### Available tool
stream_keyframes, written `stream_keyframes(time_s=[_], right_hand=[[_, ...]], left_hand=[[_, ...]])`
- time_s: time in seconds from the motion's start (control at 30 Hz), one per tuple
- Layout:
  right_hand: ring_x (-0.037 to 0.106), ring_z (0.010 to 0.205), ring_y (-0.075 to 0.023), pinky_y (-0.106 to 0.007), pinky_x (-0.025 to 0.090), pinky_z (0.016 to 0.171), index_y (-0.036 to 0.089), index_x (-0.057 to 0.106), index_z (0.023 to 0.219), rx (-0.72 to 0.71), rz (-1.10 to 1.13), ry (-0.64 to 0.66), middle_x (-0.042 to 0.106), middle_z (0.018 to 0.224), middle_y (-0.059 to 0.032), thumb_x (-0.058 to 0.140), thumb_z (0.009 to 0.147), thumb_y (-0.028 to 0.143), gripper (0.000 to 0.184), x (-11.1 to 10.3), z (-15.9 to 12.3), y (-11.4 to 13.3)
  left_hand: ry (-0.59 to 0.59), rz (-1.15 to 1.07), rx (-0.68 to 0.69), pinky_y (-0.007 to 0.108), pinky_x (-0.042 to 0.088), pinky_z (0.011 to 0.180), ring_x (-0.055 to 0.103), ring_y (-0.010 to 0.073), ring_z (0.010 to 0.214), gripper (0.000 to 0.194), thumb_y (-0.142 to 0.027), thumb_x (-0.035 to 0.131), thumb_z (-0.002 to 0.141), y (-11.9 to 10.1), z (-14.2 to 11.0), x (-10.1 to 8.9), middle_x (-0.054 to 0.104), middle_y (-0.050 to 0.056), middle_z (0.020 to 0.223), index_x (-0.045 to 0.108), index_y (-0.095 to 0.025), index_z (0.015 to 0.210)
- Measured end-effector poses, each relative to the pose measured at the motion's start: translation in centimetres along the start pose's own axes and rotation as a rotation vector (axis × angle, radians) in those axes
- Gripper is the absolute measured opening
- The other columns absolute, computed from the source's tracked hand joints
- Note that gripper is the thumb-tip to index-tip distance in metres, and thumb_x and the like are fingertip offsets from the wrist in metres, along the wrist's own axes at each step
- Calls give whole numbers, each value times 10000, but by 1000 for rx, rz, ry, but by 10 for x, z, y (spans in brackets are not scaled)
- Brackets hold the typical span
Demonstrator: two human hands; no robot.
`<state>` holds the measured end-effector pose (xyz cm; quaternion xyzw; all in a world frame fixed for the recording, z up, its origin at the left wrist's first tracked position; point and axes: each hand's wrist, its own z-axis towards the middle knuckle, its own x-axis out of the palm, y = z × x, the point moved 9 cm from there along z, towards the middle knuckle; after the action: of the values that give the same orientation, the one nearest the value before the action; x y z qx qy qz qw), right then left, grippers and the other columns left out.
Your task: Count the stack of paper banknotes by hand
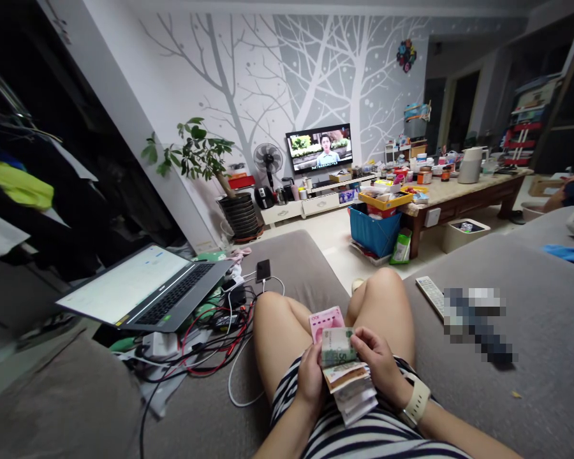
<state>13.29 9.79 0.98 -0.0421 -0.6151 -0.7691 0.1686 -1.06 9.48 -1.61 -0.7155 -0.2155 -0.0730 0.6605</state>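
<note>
Above my lap, my left hand (310,376) is closed around the left side of a fanned stack of banknotes (348,377). A green 50 note (337,344) lies on top of the stack, and my right hand (377,357) pinches its right edge between thumb and fingertips. Past the green note's far edge a pink 100 note (326,318) sticks out, resting near my thighs. Brownish and pale notes spread toward my body under the green one. A light watch (416,400) is on my right wrist.
An open laptop (172,299) sits at my left above tangled cables (224,331). A phone (263,271) lies charging on the sofa (296,255). To my right are a remote (430,294) and a blurred-out dark object (488,335). A cluttered table (497,185) stands ahead right.
</note>
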Motion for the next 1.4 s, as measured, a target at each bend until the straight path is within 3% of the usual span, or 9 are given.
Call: stream_keyframes(time_s=[0.23,0.4,0.77,0.97,1.23,1.4], right_hand=[[420,599,-123,-224,366,555,176,503,703,0,-8,7,465,638,21,563,789,479,321,1,0,2],[424,607,-126,-226,367,560,175,507,719,0,-2,-2,472,646,18,558,793,475,314,0,1,0],[419,587,-120,-225,355,546,174,518,711,-15,20,-8,464,624,26,567,786,484,322,-2,3,-1],[413,485,-114,-233,319,500,164,549,682,32,-34,24,528,519,10,460,846,520,402,1,1,-1],[381,522,-106,-228,317,502,178,469,624,27,-183,-96,434,540,49,650,720,485,369,-14,6,-8],[404,557,-117,-231,344,532,174,478,635,8,-199,-98,455,567,36,621,748,483,359,-17,8,-10]], left_hand=[[-39,73,19,345,478,731,627,252,765,273,-384,605,637,-13,-6,3,706,62,692,712,-143,708],[6,6,11,351,479,720,631,252,757,303,-395,614,645,-11,-5,8,711,73,714,713,-127,743],[-21,28,9,339,479,703,635,251,749,330,-402,612,645,-12,-5,6,716,71,728,718,-131,799],[47,-59,-44,360,491,692,646,240,687,266,-389,619,654,5,2,5,712,73,712,688,-140,717],[73,-80,-95,370,490,685,646,240,650,234,-376,654,633,3,-6,12,698,50,649,675,-158,716],[184,-128,-138,364,492,692,654,248,702,266,-320,689,626,3,-12,25,704,63,691,668,-134,815]])
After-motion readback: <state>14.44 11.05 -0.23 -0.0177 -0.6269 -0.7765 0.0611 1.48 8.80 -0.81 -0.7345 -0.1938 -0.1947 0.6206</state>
